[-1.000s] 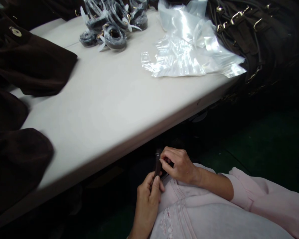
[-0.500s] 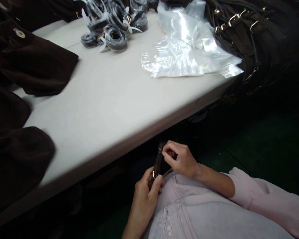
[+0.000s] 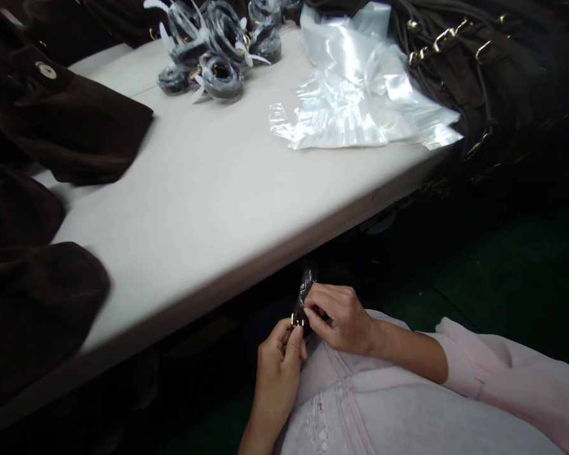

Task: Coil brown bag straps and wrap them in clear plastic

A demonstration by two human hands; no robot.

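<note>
Below the table's front edge, close to my body, I hold a dark brown strap (image 3: 307, 282) with a shiny gold-coloured buckle (image 3: 297, 320). Glints along the strap suggest clear plastic film over it. My left hand (image 3: 277, 366) is closed around the buckle end, thumb on top. Just above, my right hand (image 3: 342, 318) pinches at the side of the strap near the buckle. Whether its fingertips grip the strap or only the film is too small to tell. The far end of the strap fades into the dark under the table.
A white table (image 3: 208, 189) spans the view. Several coiled, plastic-wrapped straps (image 3: 220, 76) with white ties lie at its back. Clear plastic bags (image 3: 346, 107) are piled towards the right. Dark brown bags with buckles (image 3: 474, 69) stand at the right, and brown fabric pieces (image 3: 80, 120) at the left.
My right hand has moved down along the strap, closer to the buckle and my left hand. More of the shiny, film-covered strap shows above it. My left hand has shifted only slightly.
</note>
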